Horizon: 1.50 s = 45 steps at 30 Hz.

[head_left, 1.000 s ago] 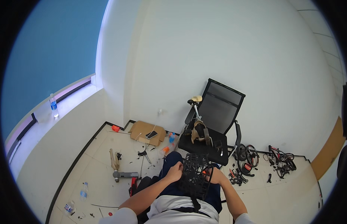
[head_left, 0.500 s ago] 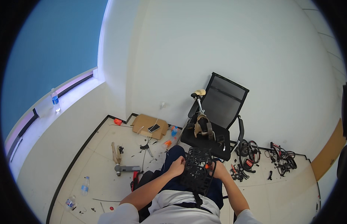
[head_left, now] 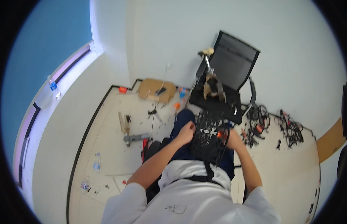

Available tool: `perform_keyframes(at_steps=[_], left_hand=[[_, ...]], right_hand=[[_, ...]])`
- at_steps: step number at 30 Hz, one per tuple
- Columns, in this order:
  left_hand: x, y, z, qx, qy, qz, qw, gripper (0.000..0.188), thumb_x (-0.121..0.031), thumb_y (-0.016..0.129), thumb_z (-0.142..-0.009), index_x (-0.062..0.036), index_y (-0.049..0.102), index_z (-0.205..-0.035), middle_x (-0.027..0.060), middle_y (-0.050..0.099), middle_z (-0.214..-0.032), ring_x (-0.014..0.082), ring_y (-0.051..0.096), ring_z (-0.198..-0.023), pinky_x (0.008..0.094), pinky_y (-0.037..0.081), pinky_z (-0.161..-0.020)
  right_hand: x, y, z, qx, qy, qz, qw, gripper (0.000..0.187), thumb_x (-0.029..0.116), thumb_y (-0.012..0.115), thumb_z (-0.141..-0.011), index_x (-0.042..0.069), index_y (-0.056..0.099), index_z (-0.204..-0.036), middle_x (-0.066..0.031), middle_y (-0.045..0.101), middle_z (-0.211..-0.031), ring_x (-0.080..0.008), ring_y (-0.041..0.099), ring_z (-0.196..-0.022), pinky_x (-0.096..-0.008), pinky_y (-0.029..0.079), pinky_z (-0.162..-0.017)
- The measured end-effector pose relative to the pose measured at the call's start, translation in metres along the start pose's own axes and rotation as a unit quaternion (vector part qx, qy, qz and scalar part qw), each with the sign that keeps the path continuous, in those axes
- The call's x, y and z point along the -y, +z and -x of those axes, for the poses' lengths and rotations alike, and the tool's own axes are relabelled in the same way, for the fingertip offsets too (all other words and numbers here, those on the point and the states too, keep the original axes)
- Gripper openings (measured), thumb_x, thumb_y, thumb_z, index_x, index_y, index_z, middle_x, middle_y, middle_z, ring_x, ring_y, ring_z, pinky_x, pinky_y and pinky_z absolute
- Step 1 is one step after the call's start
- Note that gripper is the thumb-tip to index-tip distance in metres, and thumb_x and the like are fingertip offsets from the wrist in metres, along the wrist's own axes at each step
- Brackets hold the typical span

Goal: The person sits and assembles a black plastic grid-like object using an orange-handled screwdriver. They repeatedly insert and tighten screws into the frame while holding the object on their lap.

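Note:
A black plastic lattice basket (head_left: 208, 143) with a thin bar-like handle rests on my lap. At its left edge, my left hand (head_left: 187, 133) is closed with curled fingers gripping the rim. My right hand (head_left: 234, 141) is closed at the basket's right side, partly behind the handle bar. By the right fingertips shows a small orange piece (head_left: 220, 134) whose kind I cannot make out; the fingers seem to hold it. Beyond the basket stands a black mesh office chair (head_left: 233, 61), carrying a bicycle-like part with a tan saddle (head_left: 206, 52) on its seat.
Left on the floor lie a grey and beige metal frame part (head_left: 128, 135), a flattened cardboard box (head_left: 153, 85) with a phone (head_left: 160, 91), and plastic bottles (head_left: 97, 162). Wheels and black parts (head_left: 257, 121) are heaped at the right wall, near another pile (head_left: 290, 128).
My view has tilted downward, so the chair, floor items and basket appear higher and slightly further right. Both hands stay at the basket's sides.

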<state>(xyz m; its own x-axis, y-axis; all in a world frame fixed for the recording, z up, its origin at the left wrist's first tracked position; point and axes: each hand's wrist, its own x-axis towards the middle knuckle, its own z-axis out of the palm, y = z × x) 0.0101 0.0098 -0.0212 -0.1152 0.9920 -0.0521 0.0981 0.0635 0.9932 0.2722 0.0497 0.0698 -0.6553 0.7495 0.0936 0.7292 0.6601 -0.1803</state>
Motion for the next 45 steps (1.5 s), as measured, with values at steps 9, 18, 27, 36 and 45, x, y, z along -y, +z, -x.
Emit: perform_keyframes(at_steps=[9,18,27,36,45], left_hand=[[-0.012,-0.020,0.006,0.066,-0.059,0.082,0.993,0.021,-0.016,0.049,-0.096,0.0018,0.061,-0.096,0.0061,0.057,-0.075,0.0154,0.053,-0.066,0.0306,0.041,-0.061],[-0.011,-0.018,0.002,0.069,-0.030,0.042,0.996,0.028,-0.019,0.048,-0.099,-0.0017,0.061,-0.081,-0.0016,0.049,-0.064,0.0076,0.040,-0.055,0.0242,0.030,-0.050],[-0.029,-0.033,0.006,0.081,-0.124,0.063,0.987,0.058,-0.039,0.040,-0.098,0.0046,0.069,-0.073,0.0147,0.066,-0.073,0.0257,0.064,-0.077,0.0346,0.047,-0.074],[-0.018,-0.024,0.005,0.060,-0.014,0.051,0.997,0.017,-0.012,0.051,-0.093,-0.0006,0.060,-0.084,0.0020,0.052,-0.067,0.0107,0.045,-0.056,0.0275,0.033,-0.051],[-0.023,-0.029,0.012,0.058,0.015,-0.065,0.996,0.023,-0.016,0.051,-0.094,0.0036,0.062,-0.094,0.0151,0.064,-0.081,0.0269,0.063,-0.077,0.0352,0.047,-0.072]], right_hand=[[0.026,-0.013,-0.004,-0.084,-0.033,-0.028,0.996,0.042,0.000,0.070,-0.063,0.000,0.062,-0.105,-0.0199,0.063,-0.098,-0.0390,0.058,-0.095,-0.0435,0.046,-0.084],[0.019,-0.004,-0.004,-0.081,-0.079,-0.008,0.994,0.036,0.004,0.068,-0.065,0.004,0.063,-0.100,-0.0157,0.065,-0.079,-0.0377,0.063,-0.071,-0.0435,0.051,-0.063],[0.016,0.000,-0.007,-0.090,-0.117,0.018,0.989,0.041,0.010,0.076,-0.069,0.009,0.066,-0.108,-0.0129,0.066,-0.078,-0.0320,0.066,-0.070,-0.0383,0.053,-0.064],[0.021,0.003,-0.002,-0.053,-0.074,-0.011,0.996,0.047,0.010,0.078,-0.064,0.006,0.064,-0.109,-0.0163,0.067,-0.085,-0.0374,0.065,-0.075,-0.0428,0.053,-0.068],[0.023,0.010,-0.001,-0.076,0.010,-0.199,0.977,0.027,0.020,0.074,-0.072,0.000,0.062,-0.085,-0.0174,0.061,-0.070,-0.0386,0.059,-0.066,-0.0402,0.049,-0.062]])
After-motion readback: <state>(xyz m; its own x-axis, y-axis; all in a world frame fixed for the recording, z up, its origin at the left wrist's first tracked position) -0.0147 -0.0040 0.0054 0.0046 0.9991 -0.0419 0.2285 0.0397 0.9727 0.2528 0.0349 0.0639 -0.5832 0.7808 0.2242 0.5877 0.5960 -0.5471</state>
